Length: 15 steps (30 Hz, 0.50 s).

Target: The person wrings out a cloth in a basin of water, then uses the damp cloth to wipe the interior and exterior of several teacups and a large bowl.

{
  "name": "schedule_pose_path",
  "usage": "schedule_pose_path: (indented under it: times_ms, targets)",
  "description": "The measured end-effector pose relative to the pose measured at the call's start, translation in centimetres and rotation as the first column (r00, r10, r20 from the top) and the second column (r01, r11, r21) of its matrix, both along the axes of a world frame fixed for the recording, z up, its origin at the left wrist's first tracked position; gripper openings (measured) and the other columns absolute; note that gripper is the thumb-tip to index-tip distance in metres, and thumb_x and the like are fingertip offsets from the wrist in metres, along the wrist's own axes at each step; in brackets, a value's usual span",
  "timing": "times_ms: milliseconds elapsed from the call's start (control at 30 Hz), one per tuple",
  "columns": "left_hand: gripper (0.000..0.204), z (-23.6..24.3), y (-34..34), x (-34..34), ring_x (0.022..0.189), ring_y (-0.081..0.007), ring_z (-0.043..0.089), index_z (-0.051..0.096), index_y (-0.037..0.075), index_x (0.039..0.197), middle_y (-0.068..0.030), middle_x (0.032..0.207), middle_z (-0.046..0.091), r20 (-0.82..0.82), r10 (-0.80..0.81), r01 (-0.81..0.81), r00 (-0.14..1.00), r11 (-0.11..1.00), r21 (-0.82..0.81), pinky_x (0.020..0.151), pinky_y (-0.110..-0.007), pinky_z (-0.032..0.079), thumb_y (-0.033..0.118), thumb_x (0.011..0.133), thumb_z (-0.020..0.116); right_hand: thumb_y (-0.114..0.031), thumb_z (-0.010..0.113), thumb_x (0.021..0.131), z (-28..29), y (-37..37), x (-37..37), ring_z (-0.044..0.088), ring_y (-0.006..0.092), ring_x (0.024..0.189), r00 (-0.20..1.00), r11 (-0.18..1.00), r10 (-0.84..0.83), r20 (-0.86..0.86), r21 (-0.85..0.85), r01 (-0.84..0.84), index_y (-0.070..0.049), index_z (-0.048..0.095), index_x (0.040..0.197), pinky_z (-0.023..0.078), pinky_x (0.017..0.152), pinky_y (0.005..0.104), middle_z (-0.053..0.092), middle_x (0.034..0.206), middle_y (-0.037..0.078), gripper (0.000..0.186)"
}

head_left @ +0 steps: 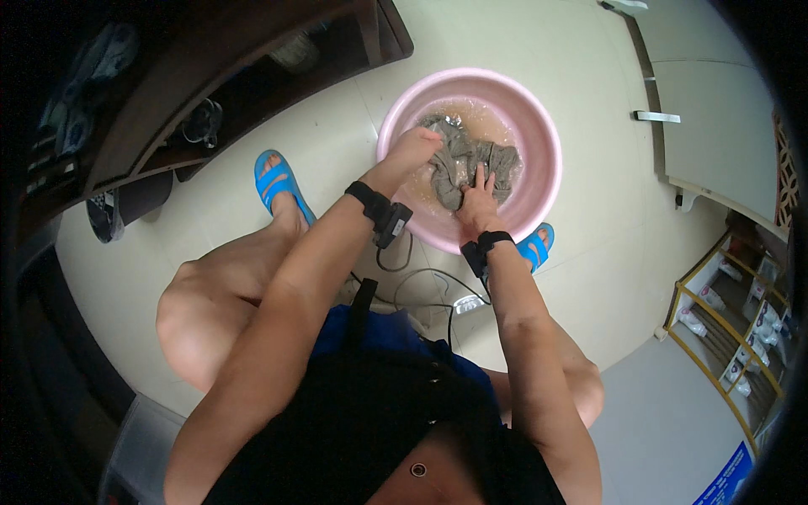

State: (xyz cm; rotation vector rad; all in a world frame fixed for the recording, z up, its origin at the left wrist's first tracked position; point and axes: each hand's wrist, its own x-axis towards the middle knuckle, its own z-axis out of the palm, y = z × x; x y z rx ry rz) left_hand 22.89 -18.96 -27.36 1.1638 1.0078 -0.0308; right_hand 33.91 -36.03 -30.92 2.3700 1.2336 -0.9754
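Okay, biggest first: we've got a pale tiled floor [337,139] under everything, a dark wooden cabinet [244,67] along the upper left, and a pale cupboard [715,109] at upper right. Below that cupboard, a yellow-edged rack [714,305] carries small, mostly white items, too small for us to identify. Ahead of the person, between the feet, a round pink basin [551,172] sits on the floor, with cloudy, brownish water [484,122] inside. The grey-brown cloth [459,156] is in the basin, bunched up and wet, partly in the water, near the middle and toward the far side. Both hands are on it. We read the left hand [414,151] as clamped on the cloth's left edge, fingers curled in, reaching over the basin's left rim. Right hand [480,206] comes over the near rim, palm down, fingers apart and stretched out across the near part of the cloth; we see no pinch there. Feet are in blue slippers [273,181], one well left of the basin, one just beside its near right rim. Each wrist has a black strap with a small box [392,225]; we see a thin dark cable [410,252] looping below them.
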Motion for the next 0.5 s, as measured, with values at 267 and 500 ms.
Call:
schedule_pose_path:
  times_ms: [267,500]
  targets:
    - [0.059,2.1,-2.9,-0.2,0.122,-0.0423,0.041,0.032,0.006,0.139,-0.0151,0.139,0.036,-0.224,0.351,-0.416,0.909,0.792,-0.447,0.084,-0.056,0.048,0.039,0.093,0.048,-0.007,0.062,0.07,12.9,2.3,3.9,0.057,0.0389,0.101,0.97,0.905,-0.12,-0.21,0.378,0.194,-0.004,0.059,0.11,0.045,0.09,0.0411,0.06,0.11,0.023,0.04]
    - [0.063,8.4,-5.5,4.1,0.108,-0.027,0.058,0.05,0.006,0.121,-0.0134,0.117,0.059,-0.08,0.595,-0.352,0.8,0.357,-0.866,0.097,-0.048,0.043,0.059,0.094,0.03,0.013,0.049,0.068,26.3,2.7,0.6,0.055,0.0411,0.099,0.97,0.772,0.194,-0.146,0.633,-0.059,-0.001,0.056,0.106,0.048,0.082,0.0406,0.057,0.108,0.017,0.041]
